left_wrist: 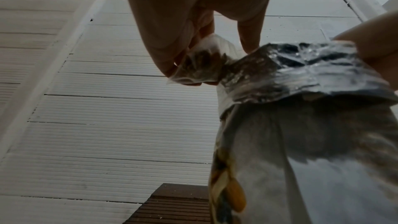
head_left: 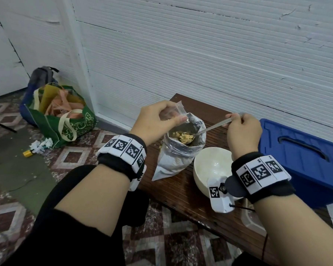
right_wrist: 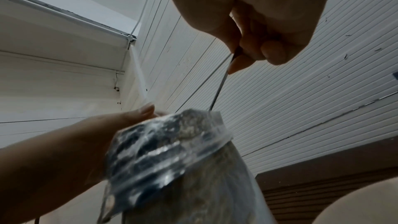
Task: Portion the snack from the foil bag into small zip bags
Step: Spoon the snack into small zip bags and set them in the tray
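Observation:
An open silver foil bag (head_left: 178, 150) stands on the brown bench (head_left: 183, 192), with pale snack pieces showing in its mouth. My left hand (head_left: 158, 120) pinches a small clear zip bag (head_left: 176, 112) just above the foil bag's rim; the left wrist view shows some snack inside that zip bag (left_wrist: 198, 65), beside the foil bag (left_wrist: 301, 125). My right hand (head_left: 242, 129) grips the handle of a metal spoon (head_left: 206, 129), whose bowl lies loaded inside the foil bag. In the right wrist view the spoon (right_wrist: 219, 88) runs down into the foil bag (right_wrist: 172, 159).
A white bowl (head_left: 210, 166) sits on the bench right of the foil bag. A blue plastic box (head_left: 300, 156) stands at the right. On the tiled floor at the left are a green shopping bag (head_left: 65, 116) and a dark backpack (head_left: 40, 75). A white ribbed wall is behind.

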A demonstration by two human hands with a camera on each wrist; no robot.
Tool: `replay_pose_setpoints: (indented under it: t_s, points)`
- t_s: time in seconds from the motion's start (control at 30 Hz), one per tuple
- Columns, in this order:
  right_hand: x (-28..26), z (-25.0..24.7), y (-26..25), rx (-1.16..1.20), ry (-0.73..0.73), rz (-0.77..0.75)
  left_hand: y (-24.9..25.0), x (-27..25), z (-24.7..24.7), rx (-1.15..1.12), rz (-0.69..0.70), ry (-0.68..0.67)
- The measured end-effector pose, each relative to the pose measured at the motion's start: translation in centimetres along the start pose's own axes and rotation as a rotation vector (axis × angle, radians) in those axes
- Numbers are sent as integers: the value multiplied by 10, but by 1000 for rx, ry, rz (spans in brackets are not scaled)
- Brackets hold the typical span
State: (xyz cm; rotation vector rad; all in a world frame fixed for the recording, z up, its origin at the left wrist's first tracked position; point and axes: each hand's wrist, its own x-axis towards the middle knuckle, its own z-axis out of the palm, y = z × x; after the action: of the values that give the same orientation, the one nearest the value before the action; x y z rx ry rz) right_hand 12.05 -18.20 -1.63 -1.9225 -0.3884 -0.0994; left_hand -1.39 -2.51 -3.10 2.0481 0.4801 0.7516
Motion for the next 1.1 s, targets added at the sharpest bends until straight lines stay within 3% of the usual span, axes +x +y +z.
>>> replay_pose_setpoints:
  t_s: [0.43,0.8,1.1]
  points:
    - [29,-28,-24,83,133,-24,3,-1,-3,73,4,-61]
    - [21,-12,-31,83,25,-41,6,0,8,48,-4,-87]
    - [9,-1,-34,153,-40,-148,7,0,11,36,2,-53]
